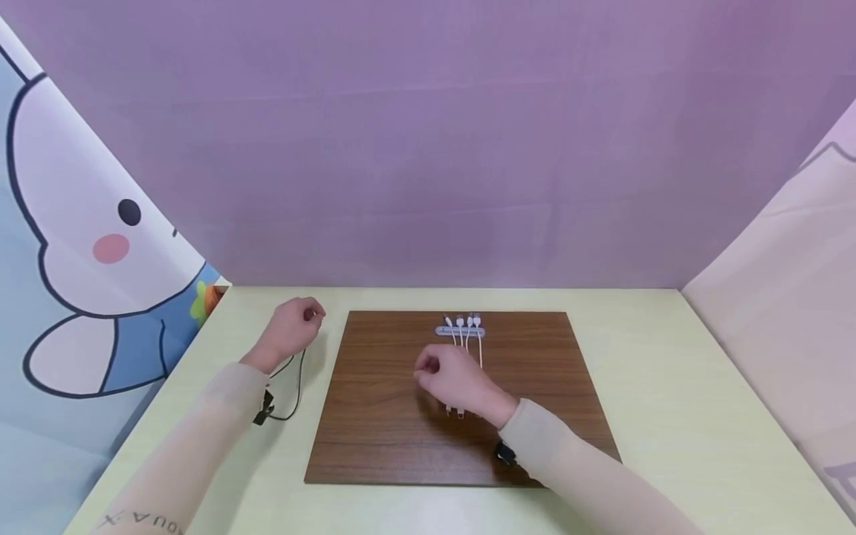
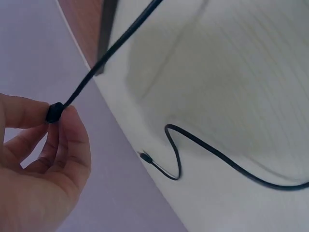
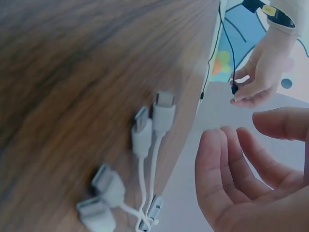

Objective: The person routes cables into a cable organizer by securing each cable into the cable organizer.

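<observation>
Between thumb and fingertips, my left hand pinches the black plug end of a black cable, raised left of the brown board. The cable's other end lies on the table near its far edge. My right hand hovers over the board, fingers loosely bent and thumb apart, holding nothing. Beneath and beside it several white cables run across the board, their metal-tipped plugs toward the near side. A blue-grey cable clip holds these cables near the board's far edge; my right hand hides part of them.
The brown wood-grain board lies on a pale yellow table. A purple cloth backdrop rises behind it. At the left hangs a cloth with a cartoon figure, and a pale cloth closes the right side.
</observation>
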Motion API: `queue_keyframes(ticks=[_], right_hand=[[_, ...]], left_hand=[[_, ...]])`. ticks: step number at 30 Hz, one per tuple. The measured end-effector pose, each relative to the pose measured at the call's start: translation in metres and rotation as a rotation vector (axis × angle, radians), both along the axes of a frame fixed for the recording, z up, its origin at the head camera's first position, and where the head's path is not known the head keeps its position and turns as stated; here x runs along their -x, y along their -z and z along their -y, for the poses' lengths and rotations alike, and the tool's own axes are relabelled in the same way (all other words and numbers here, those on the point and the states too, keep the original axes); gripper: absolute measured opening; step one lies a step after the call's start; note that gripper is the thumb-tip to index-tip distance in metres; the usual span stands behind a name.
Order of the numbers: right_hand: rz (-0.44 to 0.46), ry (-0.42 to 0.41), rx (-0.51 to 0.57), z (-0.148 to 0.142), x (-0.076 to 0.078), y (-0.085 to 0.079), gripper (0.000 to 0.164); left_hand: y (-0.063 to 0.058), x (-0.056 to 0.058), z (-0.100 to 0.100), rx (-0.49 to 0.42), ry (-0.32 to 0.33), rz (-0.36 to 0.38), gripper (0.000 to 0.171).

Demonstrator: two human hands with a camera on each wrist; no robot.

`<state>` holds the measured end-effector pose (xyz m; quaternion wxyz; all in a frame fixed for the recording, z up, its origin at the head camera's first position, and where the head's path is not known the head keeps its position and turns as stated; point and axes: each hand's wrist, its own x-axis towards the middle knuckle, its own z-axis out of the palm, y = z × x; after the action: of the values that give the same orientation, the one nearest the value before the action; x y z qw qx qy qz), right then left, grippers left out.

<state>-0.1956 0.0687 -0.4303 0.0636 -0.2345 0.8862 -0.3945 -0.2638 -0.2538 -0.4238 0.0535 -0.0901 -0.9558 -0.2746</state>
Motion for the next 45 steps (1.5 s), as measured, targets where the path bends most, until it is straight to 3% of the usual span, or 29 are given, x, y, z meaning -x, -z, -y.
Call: queue_keyframes(ticks=[10, 19, 27, 38, 45], right_hand=[[0.073, 0.024, 0.067, 0.008, 0.004, 0.000, 0.008], [0.179, 0.036, 0.153, 0.022, 0.013, -0.002, 0.019], [0.174, 0.030, 0.197, 0.036, 0.009, -0.011, 0.023], [0.417, 0.065, 0.421, 0.042, 0.013, -0.008, 0.033], [0.547, 0.059, 0.528, 0.051, 0.017, -0.001, 0.035]], left_hand=[[-0.010, -0.003, -0.018, -0.125, 0.008, -0.018, 0.018], [-0.019, -0.003, -0.038, -0.150, 0.041, 0.004, 0.021], [-0.023, -0.006, -0.053, -0.156, 0.046, 0.014, 0.020], [-0.028, -0.009, -0.076, -0.255, 0.059, 0.047, 0.019], [-0.026, -0.007, -0.088, -0.306, 0.072, 0.015, 0.018]])
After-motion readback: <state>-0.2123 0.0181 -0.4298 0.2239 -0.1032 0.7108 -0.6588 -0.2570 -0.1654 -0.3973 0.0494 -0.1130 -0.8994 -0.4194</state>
